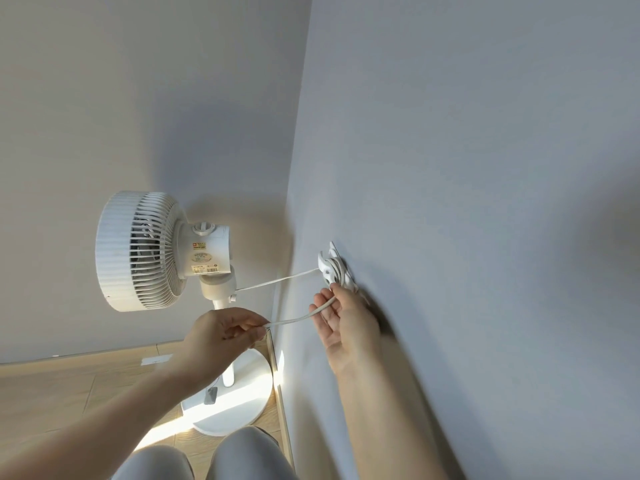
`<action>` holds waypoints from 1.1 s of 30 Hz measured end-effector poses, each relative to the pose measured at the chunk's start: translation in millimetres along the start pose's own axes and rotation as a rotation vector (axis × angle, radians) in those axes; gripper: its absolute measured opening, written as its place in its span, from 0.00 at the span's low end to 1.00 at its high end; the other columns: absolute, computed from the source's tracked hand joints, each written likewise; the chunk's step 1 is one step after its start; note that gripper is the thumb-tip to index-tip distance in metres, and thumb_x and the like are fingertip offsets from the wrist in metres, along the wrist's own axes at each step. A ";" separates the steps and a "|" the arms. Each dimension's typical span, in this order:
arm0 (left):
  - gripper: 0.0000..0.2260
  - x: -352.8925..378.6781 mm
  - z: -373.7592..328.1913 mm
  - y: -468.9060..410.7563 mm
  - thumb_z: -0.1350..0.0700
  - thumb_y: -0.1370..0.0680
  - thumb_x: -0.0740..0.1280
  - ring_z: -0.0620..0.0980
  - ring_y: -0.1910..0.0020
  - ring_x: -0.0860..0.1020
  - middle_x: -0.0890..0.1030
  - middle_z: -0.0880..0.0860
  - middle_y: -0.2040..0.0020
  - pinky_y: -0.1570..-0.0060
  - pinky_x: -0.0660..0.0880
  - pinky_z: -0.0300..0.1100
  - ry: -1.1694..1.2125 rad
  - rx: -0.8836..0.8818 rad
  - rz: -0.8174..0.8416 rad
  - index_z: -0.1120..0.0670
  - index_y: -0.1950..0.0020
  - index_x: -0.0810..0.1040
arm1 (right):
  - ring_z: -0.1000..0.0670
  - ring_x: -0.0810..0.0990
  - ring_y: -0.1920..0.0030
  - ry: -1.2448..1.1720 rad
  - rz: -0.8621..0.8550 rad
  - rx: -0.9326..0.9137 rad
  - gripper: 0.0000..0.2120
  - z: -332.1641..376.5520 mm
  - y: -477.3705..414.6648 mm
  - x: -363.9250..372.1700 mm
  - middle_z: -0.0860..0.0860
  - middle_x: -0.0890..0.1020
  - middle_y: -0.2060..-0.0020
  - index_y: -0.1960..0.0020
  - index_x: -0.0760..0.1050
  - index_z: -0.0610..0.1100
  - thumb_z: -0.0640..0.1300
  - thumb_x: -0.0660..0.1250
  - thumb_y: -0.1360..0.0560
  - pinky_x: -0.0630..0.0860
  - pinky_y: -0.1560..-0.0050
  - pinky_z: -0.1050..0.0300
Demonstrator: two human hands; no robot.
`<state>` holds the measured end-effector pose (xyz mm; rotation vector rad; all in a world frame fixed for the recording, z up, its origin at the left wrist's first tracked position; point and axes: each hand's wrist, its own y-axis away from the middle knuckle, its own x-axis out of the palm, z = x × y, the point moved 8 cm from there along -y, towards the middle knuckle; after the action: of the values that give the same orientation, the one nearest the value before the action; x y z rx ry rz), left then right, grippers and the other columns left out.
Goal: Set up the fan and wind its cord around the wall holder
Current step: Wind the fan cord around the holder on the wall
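Fan (145, 251) stands upright on the floor (52, 393) in the corner; I judge setup done. Several turns of the cord (298, 318) lie on the wall holder (329, 263), and a slack tail is left to wind. I have the left hand (221, 337) pinching that tail and the right hand (346, 320) holding the cord just below the holder, fingertips at the coil. Cord: white, thin, limp, with one straight run from the fan's neck to the holder.

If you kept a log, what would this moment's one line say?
stage: cord partly wound | left hand: pinches cord | right hand: holds cord at wall holder | fan: upright
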<state>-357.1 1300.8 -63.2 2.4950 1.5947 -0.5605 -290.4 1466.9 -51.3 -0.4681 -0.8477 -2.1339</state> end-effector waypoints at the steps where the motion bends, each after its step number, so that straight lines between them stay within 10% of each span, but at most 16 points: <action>1: 0.05 3.0 -2.5 1.3 0.61 0.27 0.71 0.39 0.68 0.80 0.84 0.41 0.65 0.65 0.74 0.26 -0.022 0.010 0.008 0.51 0.57 0.83 | 0.53 0.79 0.62 -0.006 -0.006 0.003 0.03 -1.2 1.4 -3.2 0.49 0.77 0.63 0.49 0.74 0.40 0.39 0.63 0.22 0.80 0.57 0.60; 20: 0.09 46.1 34.1 11.4 0.56 0.24 0.68 0.41 0.71 0.74 0.79 0.48 0.72 0.64 0.74 0.35 0.000 -0.197 0.262 0.54 0.64 0.82 | 0.59 0.70 0.78 0.036 -0.224 -0.318 0.13 -15.1 -10.9 -30.3 0.50 0.71 0.70 0.60 0.74 0.43 0.42 0.57 0.19 0.70 0.68 0.65; 33: 0.09 46.3 47.8 -4.2 0.56 0.25 0.69 0.40 0.74 0.71 0.77 0.47 0.74 0.69 0.70 0.33 0.004 -0.184 0.186 0.50 0.65 0.83 | 0.53 0.73 0.69 -0.032 -0.385 -0.387 0.13 -25.1 -15.7 -37.9 0.51 0.74 0.67 0.61 0.76 0.44 0.45 0.61 0.20 0.74 0.61 0.61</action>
<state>-355.0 1327.5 -124.3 2.4707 1.3294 -0.3670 -279.9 1476.9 -97.2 -0.5710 -0.5720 -2.6715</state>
